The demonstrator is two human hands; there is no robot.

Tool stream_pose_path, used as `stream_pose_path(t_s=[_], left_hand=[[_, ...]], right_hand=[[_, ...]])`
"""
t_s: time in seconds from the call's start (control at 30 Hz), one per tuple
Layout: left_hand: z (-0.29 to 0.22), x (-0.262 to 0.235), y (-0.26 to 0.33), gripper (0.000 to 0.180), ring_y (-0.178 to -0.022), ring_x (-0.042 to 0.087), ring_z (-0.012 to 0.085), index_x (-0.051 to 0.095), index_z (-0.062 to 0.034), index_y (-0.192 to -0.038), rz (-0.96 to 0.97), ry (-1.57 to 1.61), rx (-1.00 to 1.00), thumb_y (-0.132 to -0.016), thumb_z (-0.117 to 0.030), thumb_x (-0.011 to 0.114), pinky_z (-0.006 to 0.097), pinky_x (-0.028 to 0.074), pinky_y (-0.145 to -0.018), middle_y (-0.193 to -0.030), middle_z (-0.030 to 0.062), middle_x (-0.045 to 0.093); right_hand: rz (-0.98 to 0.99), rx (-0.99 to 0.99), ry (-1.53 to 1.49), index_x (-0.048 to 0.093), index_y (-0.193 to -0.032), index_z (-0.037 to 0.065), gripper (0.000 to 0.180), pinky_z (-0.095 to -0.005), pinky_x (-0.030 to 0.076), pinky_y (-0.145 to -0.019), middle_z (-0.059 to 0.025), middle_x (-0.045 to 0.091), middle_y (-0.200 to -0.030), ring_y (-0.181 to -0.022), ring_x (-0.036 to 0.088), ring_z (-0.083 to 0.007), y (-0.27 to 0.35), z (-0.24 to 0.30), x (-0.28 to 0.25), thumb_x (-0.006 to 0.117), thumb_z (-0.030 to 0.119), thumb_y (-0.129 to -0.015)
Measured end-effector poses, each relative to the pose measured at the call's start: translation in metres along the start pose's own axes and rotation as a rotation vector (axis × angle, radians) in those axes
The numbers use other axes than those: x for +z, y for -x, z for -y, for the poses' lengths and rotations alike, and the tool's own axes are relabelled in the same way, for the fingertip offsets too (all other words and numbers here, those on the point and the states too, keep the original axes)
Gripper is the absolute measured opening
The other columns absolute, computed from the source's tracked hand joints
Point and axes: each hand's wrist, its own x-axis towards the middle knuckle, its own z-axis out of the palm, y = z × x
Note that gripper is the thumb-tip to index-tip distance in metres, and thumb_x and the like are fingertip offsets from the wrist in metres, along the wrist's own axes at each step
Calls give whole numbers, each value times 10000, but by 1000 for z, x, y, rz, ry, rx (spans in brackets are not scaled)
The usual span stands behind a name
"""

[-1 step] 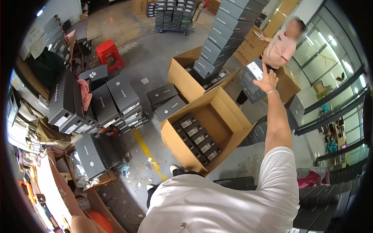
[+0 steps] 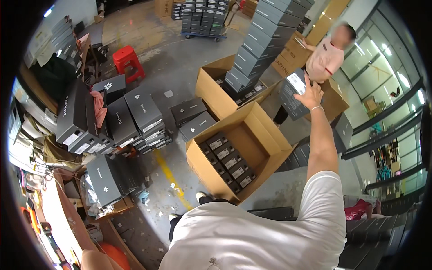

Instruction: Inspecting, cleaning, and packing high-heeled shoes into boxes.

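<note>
Far out to the right, my right hand [image 2: 310,95] grips a dark grey shoebox [image 2: 292,101] at its edge, thumb and fingers spread over the side near a white label. The shoebox is tilted and stands in the air beyond an open brown carton [image 2: 211,173]. Inside that carton, several dark shoeboxes [image 2: 231,162] lie in rows with their labelled ends up; part of the carton's floor shows bare. Of my left arm only a bit of bare skin [image 2: 101,261] shows at the lower edge, and the left hand is out of the picture.
Behind the carton, a tall stack of shoeboxes [image 2: 252,58] rises from a second carton [image 2: 209,90]. A co-worker [image 2: 326,58] stands at the right back. Shoebox piles [image 2: 144,108], a red stool [image 2: 128,63] and a loaded blue trolley [image 2: 202,35] are around.
</note>
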Motion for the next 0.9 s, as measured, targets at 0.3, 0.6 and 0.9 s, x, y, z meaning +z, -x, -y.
stream_pose_path(t_s=[0.3, 0.6, 0.9], left_hand=[[-29, 6, -7, 239, -842, 627, 285, 611, 7, -903, 86, -101, -100, -923, -223, 548, 460, 490, -811, -914, 154, 645], [-31, 2, -9, 253, -821, 630, 294, 612, 12, -880, 129, -172, -106, -927, -226, 542, 468, 492, -804, -891, 162, 645], [-26, -8, -1, 269, -800, 634, 302, 613, 18, -858, 127, -206, -135, -931, -229, 537, 477, 494, -798, -869, 170, 645]], right_hand=[[-128, -159, 22, 238, -1454, 275, 1028, -501, 268, -1011, -210, 451, -1195, -1163, 419, -402, -42, -27, 26, 800, 349, -596], [226, 23, 57, 225, -1464, 236, 1004, -640, 127, -1068, -203, 334, -1436, -1356, 258, -377, -72, -13, 16, 801, 281, -643], [333, -375, -340, 585, -1135, 26, 531, -401, 460, -925, -215, 619, -1110, -1060, 580, -360, -51, 52, 105, 687, 327, -710]])
